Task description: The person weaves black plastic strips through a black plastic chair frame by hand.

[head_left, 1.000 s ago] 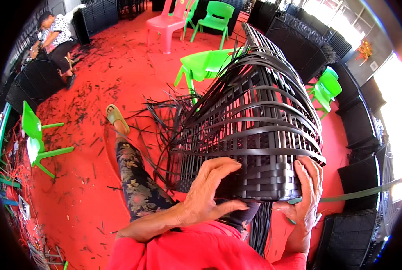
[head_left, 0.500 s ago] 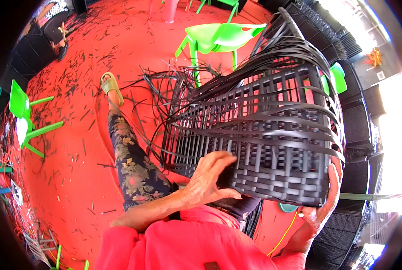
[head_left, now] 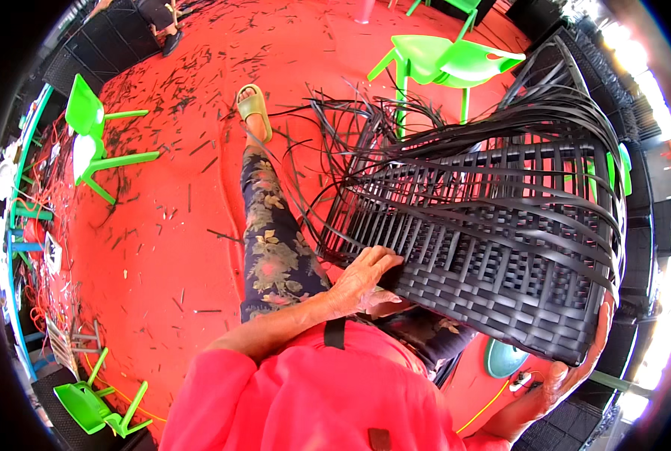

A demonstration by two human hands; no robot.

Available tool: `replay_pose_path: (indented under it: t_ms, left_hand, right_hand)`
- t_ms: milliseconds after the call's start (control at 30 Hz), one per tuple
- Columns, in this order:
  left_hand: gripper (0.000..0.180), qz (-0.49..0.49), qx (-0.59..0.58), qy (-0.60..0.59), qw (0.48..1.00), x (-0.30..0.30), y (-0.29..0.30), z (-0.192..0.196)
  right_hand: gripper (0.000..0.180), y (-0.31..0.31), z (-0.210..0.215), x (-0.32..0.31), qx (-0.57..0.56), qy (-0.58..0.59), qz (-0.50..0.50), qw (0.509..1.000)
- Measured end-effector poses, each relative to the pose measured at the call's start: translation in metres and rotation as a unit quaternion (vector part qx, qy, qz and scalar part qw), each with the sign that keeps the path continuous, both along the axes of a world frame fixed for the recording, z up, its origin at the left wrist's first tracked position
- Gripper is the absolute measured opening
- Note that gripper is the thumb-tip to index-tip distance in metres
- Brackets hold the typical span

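Observation:
A black woven rattan frame [head_left: 493, 293] leans across my lap, right of centre. Its near edge is closely woven, while farther up the strands are loose, with gaps showing the red floor. Long loose black strips [head_left: 501, 124] trail over its far side and bunch at the left. My left hand [head_left: 362, 282] holds the near left edge, fingers on top and thumb below. At the near right corner, my right hand [head_left: 576, 368] grips the frame's side; its fingers run up along the outer edge and are partly hidden.
Green plastic chairs stand beyond the frame [head_left: 425, 60], at the left [head_left: 87, 135] and lower left [head_left: 87, 406]. Black strip scraps [head_left: 200, 68] litter the red floor [head_left: 162, 248]. A teal round object [head_left: 504, 357] and a yellow cord [head_left: 486, 410] lie below the frame. Another person's foot [head_left: 172, 41] shows far left.
The view has swung left, so everything sits farther right in it. The frame's woven face now lies more tilted toward me. Both hands stay at its near edge, the left one now pressed onto it.

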State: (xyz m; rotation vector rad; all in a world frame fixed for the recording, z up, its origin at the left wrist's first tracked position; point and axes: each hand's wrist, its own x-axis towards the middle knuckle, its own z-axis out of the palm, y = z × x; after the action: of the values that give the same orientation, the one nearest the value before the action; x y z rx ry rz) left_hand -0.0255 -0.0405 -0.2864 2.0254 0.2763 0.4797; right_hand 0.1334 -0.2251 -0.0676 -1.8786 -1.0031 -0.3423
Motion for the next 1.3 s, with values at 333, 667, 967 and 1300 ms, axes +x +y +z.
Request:
replay_pose_path:
  t_ms: [333,667,967,1300]
  left_hand:
    - [0.088,0.003,0.018,0.068,0.998,-0.013,0.018,-0.075]
    - [0.084,-0.019,-0.071,0.242,0.967,0.019,-0.025,-0.099]
    - [0.121,0.046,0.078,0.276,0.957,-0.024,0.009,-0.123]
    - [0.059,-0.078,0.269,0.474,0.835,0.006,0.105,-0.026]
  right_hand:
    - [0.089,0.02,0.003,-0.014,0.006,0.008,-0.016,1.0]
    - [0.073,-0.009,0.037,-0.002,-0.17,-0.305,0.018,0.937]
    - [0.064,0.015,0.038,-0.026,-0.134,-0.341,0.044,0.929]
    - [0.066,0.032,0.028,-0.026,-0.091,-0.336,0.069,0.935]
